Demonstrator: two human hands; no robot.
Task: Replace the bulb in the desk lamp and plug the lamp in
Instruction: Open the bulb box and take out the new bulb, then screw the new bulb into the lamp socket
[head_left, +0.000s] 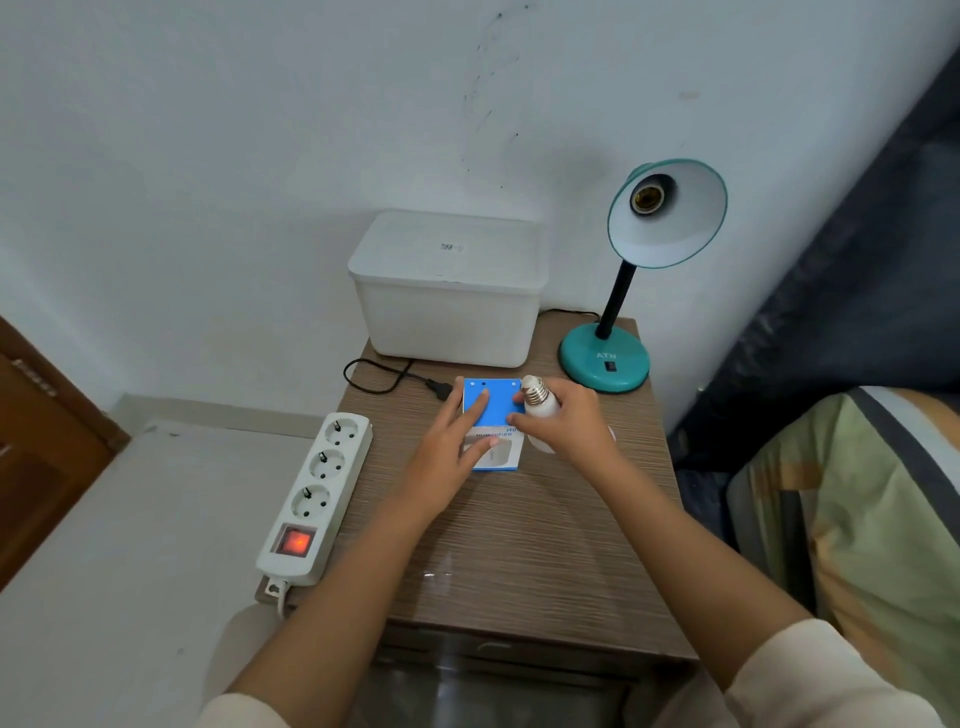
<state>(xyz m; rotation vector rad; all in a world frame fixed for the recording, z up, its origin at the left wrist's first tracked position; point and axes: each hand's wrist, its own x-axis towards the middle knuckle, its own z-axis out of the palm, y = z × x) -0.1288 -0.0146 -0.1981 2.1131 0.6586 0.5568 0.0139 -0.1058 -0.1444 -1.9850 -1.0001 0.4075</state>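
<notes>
Bulb (540, 402), white with its screw base pointing up and away, is pinched in the curled fingers of the right hand (571, 426) above the wooden table (519, 545). A blue box (492, 410) is pressed flat beneath the spread fingers of the left hand (452, 457). The teal desk lamp (605, 358) is seen at the table's back right with its socket (647, 197) empty, its plug (439, 388) lying unplugged near the white power strip (317, 488).
</notes>
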